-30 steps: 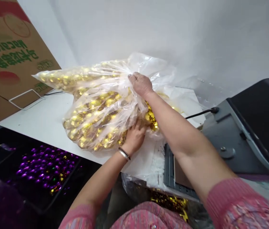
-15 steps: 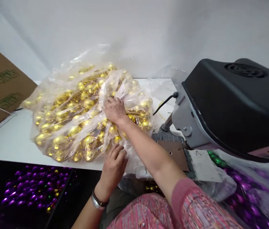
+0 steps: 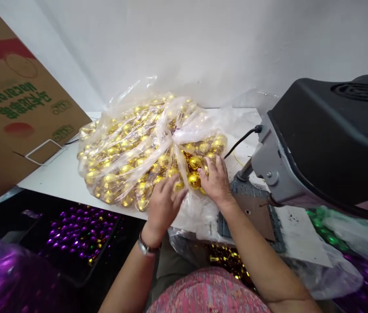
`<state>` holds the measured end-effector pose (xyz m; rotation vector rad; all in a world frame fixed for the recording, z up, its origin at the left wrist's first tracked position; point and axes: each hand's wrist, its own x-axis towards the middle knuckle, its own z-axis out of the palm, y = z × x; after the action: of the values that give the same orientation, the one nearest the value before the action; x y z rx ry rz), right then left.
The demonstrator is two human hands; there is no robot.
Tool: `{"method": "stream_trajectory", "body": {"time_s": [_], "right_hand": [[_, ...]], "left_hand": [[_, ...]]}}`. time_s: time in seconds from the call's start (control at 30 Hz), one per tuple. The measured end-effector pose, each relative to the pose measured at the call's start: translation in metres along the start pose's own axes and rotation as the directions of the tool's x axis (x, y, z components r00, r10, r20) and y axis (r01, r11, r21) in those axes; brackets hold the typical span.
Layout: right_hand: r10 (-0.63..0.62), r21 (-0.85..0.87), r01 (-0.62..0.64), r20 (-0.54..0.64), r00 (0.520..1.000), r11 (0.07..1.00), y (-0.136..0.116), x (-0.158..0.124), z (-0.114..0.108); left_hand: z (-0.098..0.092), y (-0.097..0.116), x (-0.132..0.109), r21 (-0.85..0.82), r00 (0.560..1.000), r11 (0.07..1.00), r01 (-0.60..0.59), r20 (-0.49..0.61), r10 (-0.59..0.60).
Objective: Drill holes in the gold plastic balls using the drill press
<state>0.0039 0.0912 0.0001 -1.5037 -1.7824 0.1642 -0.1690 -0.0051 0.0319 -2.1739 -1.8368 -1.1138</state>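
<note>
A big clear plastic bag full of shiny gold balls lies on the white table. Its mouth faces me, and loose gold balls show there. My left hand, a watch on its wrist, rests on the bag's near edge with fingers stretched out. My right hand lies beside it, fingers spread over the gold balls at the opening. Neither hand grips anything that I can see.
A black and grey machine with a cable stands at the right. A brown cardboard box leans at the left. Below the table edge sits a black tray of purple balls; more purple and green balls in plastic lie at the right.
My right hand let go of the bag's top and came down to its near opening. My left hand shifted up beside it. The bag has settled flat on the table.
</note>
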Motion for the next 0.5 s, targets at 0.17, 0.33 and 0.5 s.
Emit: {"method": "stream_trajectory", "body": {"time_s": [0.17, 0.33, 0.5], "right_hand": [[0.069, 0.05, -0.067, -0.039, 0.997, 0.997, 0.02, -0.01, 0.009], [0.142, 0.163, -0.135, -0.033, 0.989, 0.977, 0.041, -0.025, 0.021], [0.176, 0.291, -0.193, 0.084, 0.981, 0.937, 0.037, -0.033, 0.055]], "left_hand": [[0.043, 0.007, 0.065, 0.209, 0.963, 0.946, 0.248, 0.05, -0.264], [0.045, 0.004, 0.067, 0.015, 0.883, 0.891, 0.454, 0.129, -0.452], [0.002, 0.019, 0.064, -0.52, 0.899, 0.768, 0.373, -0.004, -0.439]]}}
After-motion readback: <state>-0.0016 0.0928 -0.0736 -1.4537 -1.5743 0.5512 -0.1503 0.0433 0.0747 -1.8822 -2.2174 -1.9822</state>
